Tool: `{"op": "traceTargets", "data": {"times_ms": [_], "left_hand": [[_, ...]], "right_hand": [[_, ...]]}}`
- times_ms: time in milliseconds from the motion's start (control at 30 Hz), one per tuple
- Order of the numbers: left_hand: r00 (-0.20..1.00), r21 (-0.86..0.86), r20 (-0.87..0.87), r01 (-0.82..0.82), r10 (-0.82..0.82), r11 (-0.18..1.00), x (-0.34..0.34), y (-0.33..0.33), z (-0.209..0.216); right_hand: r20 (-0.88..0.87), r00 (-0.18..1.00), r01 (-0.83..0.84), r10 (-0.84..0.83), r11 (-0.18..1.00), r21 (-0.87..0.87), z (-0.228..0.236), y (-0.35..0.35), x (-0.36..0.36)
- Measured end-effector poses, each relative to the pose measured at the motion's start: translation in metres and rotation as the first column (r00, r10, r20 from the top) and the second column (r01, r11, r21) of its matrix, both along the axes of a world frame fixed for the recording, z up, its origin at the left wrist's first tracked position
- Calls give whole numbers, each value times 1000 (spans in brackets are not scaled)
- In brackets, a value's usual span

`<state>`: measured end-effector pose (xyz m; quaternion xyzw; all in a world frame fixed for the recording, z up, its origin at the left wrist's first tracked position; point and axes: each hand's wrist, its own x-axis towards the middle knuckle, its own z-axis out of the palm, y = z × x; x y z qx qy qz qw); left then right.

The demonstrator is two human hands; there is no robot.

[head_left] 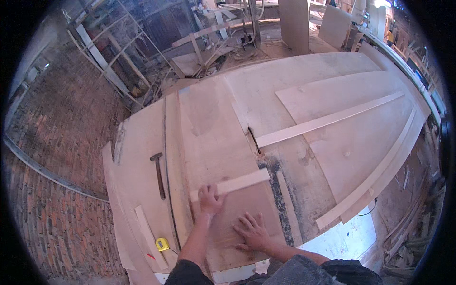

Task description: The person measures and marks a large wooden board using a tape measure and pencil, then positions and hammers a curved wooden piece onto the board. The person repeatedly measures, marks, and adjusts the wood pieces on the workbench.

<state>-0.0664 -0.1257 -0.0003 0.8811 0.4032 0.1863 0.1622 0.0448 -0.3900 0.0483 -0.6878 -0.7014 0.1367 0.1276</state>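
Observation:
A short pale wooden strip (pixel 247 181) lies across a reddish-brown thin board (pixel 237 209) on the large work table. My left hand (pixel 210 201) grips the strip near its left end, with the fingers curled over it. Flat on the brown board, its fingers spread, my right hand (pixel 252 232) holds nothing. To the left of my left hand lies a hammer (pixel 160 176) with a dark handle. Nearer to me on that side are a yellow tape measure (pixel 162 244) and a small red pencil-like piece (pixel 151 256).
A long wooden batten (pixel 327 119) and another batten (pixel 375 175) rest on a large sheet (pixel 342 95) to the right. A dark slot (pixel 254 140) cuts the table surface. At the left stands a brick wall (pixel 61 142); scrap wood (pixel 204 57) lies beyond the table.

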Motion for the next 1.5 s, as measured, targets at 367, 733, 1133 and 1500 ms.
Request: {"op": "traceTargets", "data": {"times_ms": [367,733,1133,1500], "left_hand": [[993,111,112,8,-21,994,-11,-60,78],[864,-729,442,503,-242,464,0,-285,111],[683,-793,127,506,-719,341,50,-461,70],[295,-817,274,574,-915,-59,209,-674,160]], "right_hand": [[-283,895,406,-345,893,196,34,-146,-5],[-859,-80,814,-505,464,-349,61,-245,-47],[-334,-274,918,-902,-141,-372,-19,-598,53],[31,-132,51,-991,-38,-998,-176,-869,-254]]}}
